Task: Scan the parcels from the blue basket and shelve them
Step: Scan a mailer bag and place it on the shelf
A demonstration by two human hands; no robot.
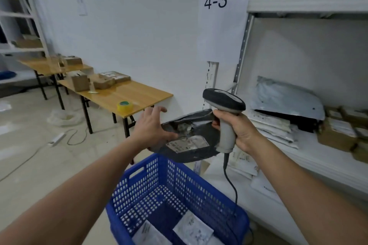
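Two arms in view, one person.

Left forearm [89,175]: bare skin from the frame edge to the wrist. It looks broad near the lens and narrows steadily, which is wide-angle swelling.

Left hand [153,125]: bare. The back of the hand shows, with faint ridges behind the knuckles. Fingertips are rounded, the nails too blurred to judge.

Right forearm [298,175]: bare along all its visible length, with the same taper and a smooth surface.

Right hand [242,128]: bare. The thumb side and the heel of the palm show, with soft creases at the wrist. Fine detail is lost to blur.
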